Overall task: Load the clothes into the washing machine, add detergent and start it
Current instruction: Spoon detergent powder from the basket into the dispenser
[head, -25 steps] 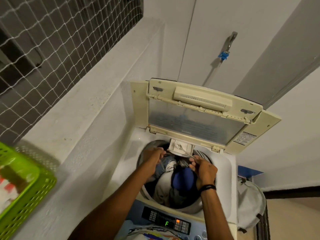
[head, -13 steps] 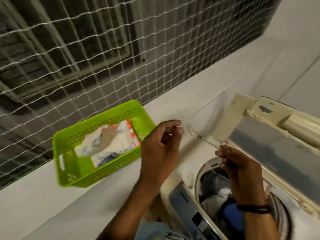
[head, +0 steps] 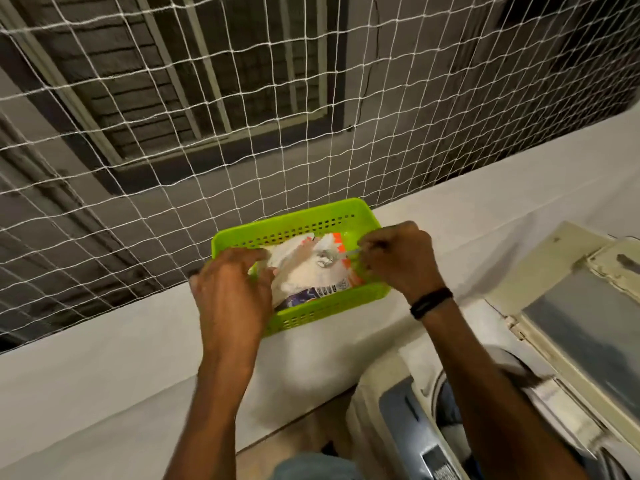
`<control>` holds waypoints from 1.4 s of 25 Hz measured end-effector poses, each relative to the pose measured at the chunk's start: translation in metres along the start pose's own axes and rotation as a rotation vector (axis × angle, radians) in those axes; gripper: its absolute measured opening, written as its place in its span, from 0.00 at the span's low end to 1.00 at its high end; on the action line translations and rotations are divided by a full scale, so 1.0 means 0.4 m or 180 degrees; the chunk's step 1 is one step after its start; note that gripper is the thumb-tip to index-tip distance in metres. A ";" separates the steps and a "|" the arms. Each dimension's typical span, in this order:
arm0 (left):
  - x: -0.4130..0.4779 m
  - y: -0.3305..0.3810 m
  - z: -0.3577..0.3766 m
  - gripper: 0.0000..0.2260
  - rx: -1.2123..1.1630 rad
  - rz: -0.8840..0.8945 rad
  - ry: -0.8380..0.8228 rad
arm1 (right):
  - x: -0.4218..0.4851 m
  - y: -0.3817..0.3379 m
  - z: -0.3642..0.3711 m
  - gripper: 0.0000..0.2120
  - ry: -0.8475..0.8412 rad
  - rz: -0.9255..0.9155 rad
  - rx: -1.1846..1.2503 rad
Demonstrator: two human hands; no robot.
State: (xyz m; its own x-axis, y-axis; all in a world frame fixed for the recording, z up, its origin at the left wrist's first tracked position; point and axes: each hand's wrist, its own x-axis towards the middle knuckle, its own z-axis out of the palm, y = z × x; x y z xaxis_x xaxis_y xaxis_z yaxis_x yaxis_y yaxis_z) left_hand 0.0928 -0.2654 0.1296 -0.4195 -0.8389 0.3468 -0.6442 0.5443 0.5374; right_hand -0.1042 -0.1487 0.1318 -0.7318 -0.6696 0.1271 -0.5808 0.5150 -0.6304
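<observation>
Now, packet (head: 304, 277) at left fingers (head: 254, 255), under spoon (head: 325, 255).

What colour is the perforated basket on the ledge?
The basket is lime green, seen best in the head view.

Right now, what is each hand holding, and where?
Right hand: small silvery spoon, by its handle. Left hand: white detergent bag, at its left edge.

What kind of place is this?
Probably a laundry balcony or utility corner: a top-loading washing machine with its lid open, a detergent packet in a green basket on the ledge, and netting above it.
</observation>
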 end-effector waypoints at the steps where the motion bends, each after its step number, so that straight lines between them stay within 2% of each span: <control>1: 0.001 -0.003 0.001 0.08 0.0000 -0.0043 -0.0003 | 0.022 -0.007 0.019 0.09 -0.0004 -0.0067 -0.0127; 3: 0.001 -0.002 0.000 0.05 -0.0010 -0.0088 0.0025 | 0.053 -0.020 0.054 0.11 -0.0165 0.0056 0.0337; 5: 0.002 0.000 0.002 0.04 -0.0053 -0.0091 0.0047 | 0.073 -0.038 0.080 0.10 -0.0397 0.0513 0.1176; 7: 0.003 -0.006 0.009 0.04 -0.0125 -0.0077 0.0076 | 0.082 -0.051 0.088 0.10 -0.0664 0.0892 0.1684; 11: 0.002 -0.014 0.017 0.03 -0.0417 -0.0081 0.0147 | 0.087 -0.052 0.084 0.08 -0.1212 0.1117 0.1999; 18: -0.006 -0.004 0.018 0.03 -0.0549 -0.0097 0.0179 | 0.093 -0.052 0.061 0.06 -0.1404 0.1247 0.2031; 22: -0.008 0.001 0.019 0.02 -0.0602 -0.0166 0.0217 | 0.077 -0.054 0.048 0.10 -0.1260 0.1322 0.2080; 28: -0.011 0.012 0.014 0.02 -0.0566 -0.0258 0.0207 | 0.030 -0.028 -0.018 0.09 -0.1027 0.1204 0.2380; 35: -0.022 0.044 0.025 0.06 -0.0669 -0.0168 0.0160 | -0.044 0.035 -0.118 0.08 -0.0740 0.1348 0.2745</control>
State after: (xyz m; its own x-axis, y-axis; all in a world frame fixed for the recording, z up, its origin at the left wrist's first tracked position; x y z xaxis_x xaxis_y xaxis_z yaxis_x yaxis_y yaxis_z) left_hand 0.0787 -0.2483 0.1284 -0.3529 -0.8681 0.3490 -0.5147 0.4916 0.7024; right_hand -0.1163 -0.1045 0.1570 -0.6772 -0.6561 -0.3331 0.2392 0.2318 -0.9429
